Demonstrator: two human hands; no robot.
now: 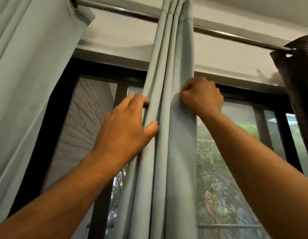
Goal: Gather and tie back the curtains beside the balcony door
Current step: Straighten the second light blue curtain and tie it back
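A pale green curtain (174, 66) hangs bunched in narrow folds from a metal rod (125, 12), in the middle of the head view. My left hand (127, 126) grips the bunch's left folds, fingers curled round the edge and thumb pressed on the front. My right hand (201, 95) is a fist that pinches the right fold, a little higher up. A second pale green curtain (29, 66) hangs spread at the left.
A dark brown curtain (301, 80) hangs at the rod's right end. Behind the fabric is the black-framed balcony door (101, 69) with glass; a white brick wall and trees show through it. The white ceiling is close above.
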